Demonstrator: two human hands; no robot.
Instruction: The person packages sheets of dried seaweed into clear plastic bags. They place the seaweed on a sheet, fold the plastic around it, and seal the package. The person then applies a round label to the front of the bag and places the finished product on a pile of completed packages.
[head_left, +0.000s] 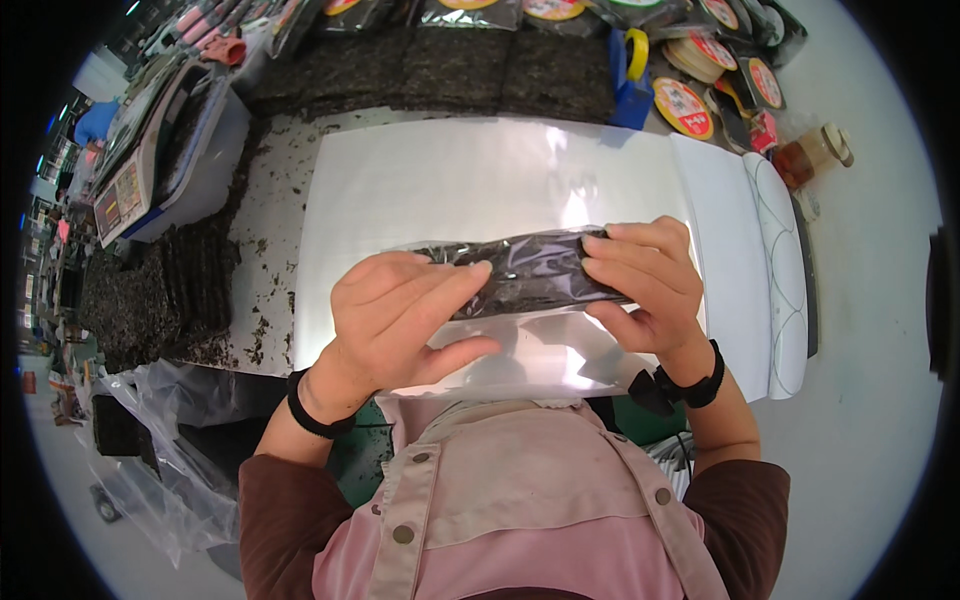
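A clear plastic film with dark dried seaweed sheets (536, 266) inside lies across the middle of a glossy white work sheet (450, 172). The bundle is folded into a long, narrow shape. My left hand (412, 315) presses on its left end, palm down, with the fingers flat on the film and the thumb stretched out below it. On the right end, my right hand (649, 289) grips the bundle, fingertips on top and thumb at the lower edge. Whether the film is a bag or a loose wrap, I cannot tell.
Seaweed stacks (450, 71) line the back, beside a blue tape dispenser (631, 94) and round labels (682, 107). More seaweed (150, 300) stands left, near a plastic bin (202, 165) and scattered flakes. A jar of amber liquid (806, 157) stands right. Clear plastic bags (172, 442) hang lower left.
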